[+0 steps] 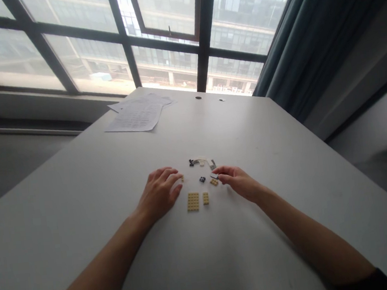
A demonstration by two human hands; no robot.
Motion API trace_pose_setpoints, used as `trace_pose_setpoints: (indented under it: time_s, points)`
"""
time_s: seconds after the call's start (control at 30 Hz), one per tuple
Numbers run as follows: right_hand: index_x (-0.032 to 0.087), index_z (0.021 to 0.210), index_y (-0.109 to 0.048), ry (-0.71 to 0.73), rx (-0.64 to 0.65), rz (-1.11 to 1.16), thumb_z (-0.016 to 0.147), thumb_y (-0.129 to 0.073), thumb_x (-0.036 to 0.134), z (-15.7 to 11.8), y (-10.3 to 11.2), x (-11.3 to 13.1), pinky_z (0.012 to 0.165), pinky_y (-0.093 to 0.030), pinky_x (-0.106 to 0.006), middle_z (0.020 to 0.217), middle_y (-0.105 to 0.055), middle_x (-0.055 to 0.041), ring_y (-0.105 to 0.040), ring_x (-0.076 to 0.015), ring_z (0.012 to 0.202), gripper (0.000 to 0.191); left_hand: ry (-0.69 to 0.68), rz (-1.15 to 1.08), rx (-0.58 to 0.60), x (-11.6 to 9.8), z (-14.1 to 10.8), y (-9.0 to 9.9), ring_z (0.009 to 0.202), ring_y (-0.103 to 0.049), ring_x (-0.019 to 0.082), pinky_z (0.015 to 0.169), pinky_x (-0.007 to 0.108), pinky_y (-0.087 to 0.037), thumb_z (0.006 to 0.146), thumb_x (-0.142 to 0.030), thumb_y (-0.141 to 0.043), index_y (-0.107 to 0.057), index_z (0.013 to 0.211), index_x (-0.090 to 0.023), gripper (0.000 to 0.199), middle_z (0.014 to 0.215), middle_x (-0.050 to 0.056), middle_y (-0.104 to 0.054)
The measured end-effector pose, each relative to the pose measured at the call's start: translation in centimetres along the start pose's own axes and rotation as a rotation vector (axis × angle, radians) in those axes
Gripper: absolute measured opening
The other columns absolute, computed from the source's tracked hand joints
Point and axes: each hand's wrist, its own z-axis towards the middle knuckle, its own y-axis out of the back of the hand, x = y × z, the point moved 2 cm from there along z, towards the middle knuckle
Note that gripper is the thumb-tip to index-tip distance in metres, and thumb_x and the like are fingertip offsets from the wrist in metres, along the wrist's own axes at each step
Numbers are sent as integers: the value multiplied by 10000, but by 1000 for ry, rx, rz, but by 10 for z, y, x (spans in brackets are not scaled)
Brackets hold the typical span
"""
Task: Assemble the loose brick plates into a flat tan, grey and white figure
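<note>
Small building bricks on a white table, two bare hands at work

Head view:
- Left hand (162,190): palm down over the table, fingers loosely curved, thumb apart from the index finger. A small tan brick (182,178) lies at the index fingertip; whether they touch, cannot tell.
- Right hand (238,180): thumb and fingertips pinching a flat grey piece (214,176), just above or against a short tan brick (214,182); contact between the two pieces unclear.
- Dark brick (202,179): studded, between the hands, left of the short tan brick.
- Wide tan plate (193,202): studs up, nearest the wearer, right of the left hand.
- Narrow tan brick (205,198): upright lengthwise in the view, just right of the wide plate, apart from it.
- Far cluster: black pieces (191,162) at left, white pieces (201,159) in the middle, light grey pieces (211,164) at right, near the right fingertips.
- Printed papers (137,115): overlapping sheets, far left part of the white table (139,157).
- Surroundings: dark-framed window (167,58) beyond the far edge; blue-grey curtain (294,46) at far right.
</note>
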Motion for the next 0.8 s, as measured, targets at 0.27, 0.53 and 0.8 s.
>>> trace_pose_setpoints:
  time_s: [0.27, 0.53, 0.8]
  points:
    - [193, 1005, -649, 36, -89, -157, 759, -673, 335, -25, 0, -6, 700, -456, -283, 959, -624, -49, -557, -139, 744, 286, -160, -49, -25, -15, 1, 4, 1143, -510, 248, 979, 426, -362, 871, -268, -526, -645, 988, -221, 173, 1103, 65, -646]
    - [202, 1000, -645, 277, -75, -714, 713, -734, 192, -28, -28, -8, 1012, -374, -382, 1141, -583, -73, -481, -227, 1147, 301, -341, -163, 83, -43, 0, 7, 1158, -497, 254, 1003, 449, -346, 835, -316, -587, -673, 991, -254, 189, 1121, 56, -639]
    - [206, 1010, -637, 279, -81, -747, 731, -728, 224, -28, -32, -7, 1012, -380, -387, 1127, -589, -72, -483, -230, 1133, 293, -340, -182, 118, -49, 0, 9, 1158, -510, 248, 1039, 460, -326, 834, -321, -590, -689, 976, -281, 178, 1124, 42, -647]
